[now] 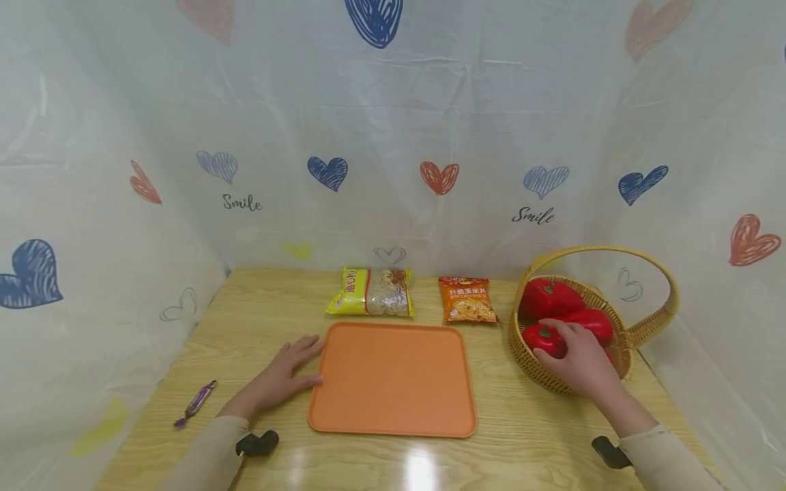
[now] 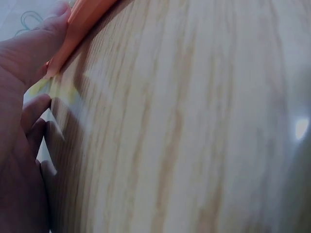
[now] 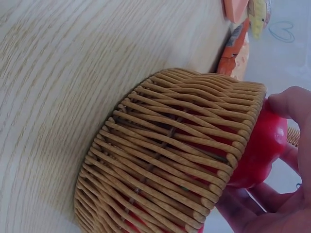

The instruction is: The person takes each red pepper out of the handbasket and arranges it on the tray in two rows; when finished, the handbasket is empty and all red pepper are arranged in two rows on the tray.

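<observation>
My right hand reaches into a wicker basket at the right and grips a red bell pepper with a green stem. In the right wrist view, thumb and fingers curl around that pepper, which shows above the basket rim. More red peppers lie in the basket, partly hidden by the hand. The left hand rests on the table with fingers spread, its thumb touching the left edge of an orange tray. Part of the tray shows beside the thumb in the left wrist view.
Behind the tray lie a yellow snack bag and an orange snack bag. A purple-wrapped candy is left of the left hand. The basket's tall handle arches over the peppers. A heart-printed curtain encloses the table.
</observation>
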`<act>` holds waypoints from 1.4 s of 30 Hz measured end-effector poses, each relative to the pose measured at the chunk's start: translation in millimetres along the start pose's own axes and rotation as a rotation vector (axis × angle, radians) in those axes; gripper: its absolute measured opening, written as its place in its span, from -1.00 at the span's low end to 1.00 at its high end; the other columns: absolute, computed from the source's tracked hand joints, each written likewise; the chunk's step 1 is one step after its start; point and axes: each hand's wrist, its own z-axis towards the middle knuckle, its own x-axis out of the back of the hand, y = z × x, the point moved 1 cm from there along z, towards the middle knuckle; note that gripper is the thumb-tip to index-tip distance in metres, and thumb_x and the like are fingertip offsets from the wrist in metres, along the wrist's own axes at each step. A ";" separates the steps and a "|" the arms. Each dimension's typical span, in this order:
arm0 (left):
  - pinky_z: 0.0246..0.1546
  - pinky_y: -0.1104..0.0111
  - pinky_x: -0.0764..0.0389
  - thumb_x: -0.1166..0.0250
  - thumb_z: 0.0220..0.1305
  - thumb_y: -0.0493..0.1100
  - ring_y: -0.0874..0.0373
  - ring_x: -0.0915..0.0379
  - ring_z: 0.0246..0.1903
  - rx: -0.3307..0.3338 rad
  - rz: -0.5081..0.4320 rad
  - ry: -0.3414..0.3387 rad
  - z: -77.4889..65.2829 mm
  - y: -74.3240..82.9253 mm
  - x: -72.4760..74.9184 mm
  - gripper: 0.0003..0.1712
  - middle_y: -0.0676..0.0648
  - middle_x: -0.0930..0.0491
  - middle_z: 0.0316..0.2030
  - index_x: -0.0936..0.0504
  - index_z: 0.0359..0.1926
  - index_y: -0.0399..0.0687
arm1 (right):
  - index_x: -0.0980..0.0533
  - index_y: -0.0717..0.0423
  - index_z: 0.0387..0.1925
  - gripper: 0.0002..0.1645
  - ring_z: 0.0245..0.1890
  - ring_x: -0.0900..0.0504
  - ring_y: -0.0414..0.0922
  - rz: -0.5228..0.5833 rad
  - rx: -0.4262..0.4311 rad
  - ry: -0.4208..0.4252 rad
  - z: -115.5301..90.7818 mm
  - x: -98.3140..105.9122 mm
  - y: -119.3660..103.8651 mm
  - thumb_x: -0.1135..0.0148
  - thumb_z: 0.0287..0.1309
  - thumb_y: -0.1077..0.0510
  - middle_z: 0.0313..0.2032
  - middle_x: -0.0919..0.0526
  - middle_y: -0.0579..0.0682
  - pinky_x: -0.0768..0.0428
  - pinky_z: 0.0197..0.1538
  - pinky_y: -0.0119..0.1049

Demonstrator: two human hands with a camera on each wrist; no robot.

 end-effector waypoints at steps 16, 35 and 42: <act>0.44 -0.33 0.24 -0.38 0.33 0.07 -0.43 0.19 0.52 0.034 -0.033 -0.003 -1.0 0.8 -1.5 -0.15 -0.34 -0.15 0.51 -0.31 0.50 -0.19 | -0.50 0.10 0.19 -0.35 0.10 -0.44 0.34 0.030 0.027 0.083 -2.2 7.0 -1.6 -0.52 0.10 0.02 0.12 -0.47 0.37 -0.49 0.07 0.44; 0.46 -0.29 0.24 -0.38 0.33 0.10 -0.38 0.18 0.53 0.052 -0.037 -0.006 -0.4 1.5 -1.1 -0.14 -0.30 -0.16 0.52 -0.32 0.51 -0.14 | -0.48 0.09 0.22 -0.31 0.15 -0.37 0.33 0.036 0.047 0.125 -3.2 22.8 -16.3 -0.53 0.08 0.02 0.15 -0.46 0.32 -0.53 0.02 0.43; 0.46 -0.29 0.22 -0.38 0.32 0.11 -0.38 0.17 0.53 0.052 -0.028 -0.002 -0.2 1.2 -1.6 -0.14 -0.30 -0.17 0.51 -0.32 0.51 -0.14 | -0.47 0.08 0.23 -0.30 0.14 -0.38 0.33 0.055 0.080 0.148 -1.7 27.7 -21.9 -0.53 0.09 0.02 0.15 -0.47 0.32 -0.52 0.01 0.44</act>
